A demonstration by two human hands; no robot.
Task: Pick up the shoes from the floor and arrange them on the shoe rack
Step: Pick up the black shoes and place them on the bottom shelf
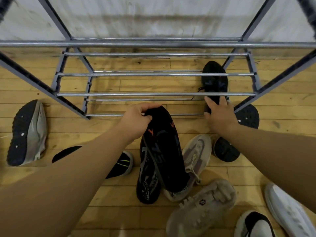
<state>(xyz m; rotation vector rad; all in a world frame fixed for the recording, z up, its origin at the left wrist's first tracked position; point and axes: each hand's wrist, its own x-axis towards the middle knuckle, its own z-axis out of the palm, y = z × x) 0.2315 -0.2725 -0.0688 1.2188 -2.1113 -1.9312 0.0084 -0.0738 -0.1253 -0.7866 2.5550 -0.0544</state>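
Looking down at a grey metal shoe rack with chrome bars [136, 94], nearly bare. Only holds one black lace-up sneaker [214, 79] so far, toe-in on the lowest tier at the rack's right end.

Got the right grip [220, 115] spread over that sneaker's heel, fingers apart and fairly straight, thumb down the side. Probably nudging it deeper across the bars to keep it from tipping off the front.

Got the left grip [136, 120] clamped round one end of a black knit slip-on shoe with orange marks [162, 151], just in front of the rack's lowest bar. Can't tell whether lifted clear of the pile below. Guessing at a spot beside the first one, pair together.

Leaves plenty on the wooden floor [116, 211] in front of the rack:
- a black shoe with white print [147, 182]
- a beige and lilac mesh sneaker [196, 154]
- a beige trainer lying sole-up [205, 206]
- a black upturned sole [248, 117] right at the rack's front right leg

Also a grey shoe on its side [29, 134], off to the rack's left.
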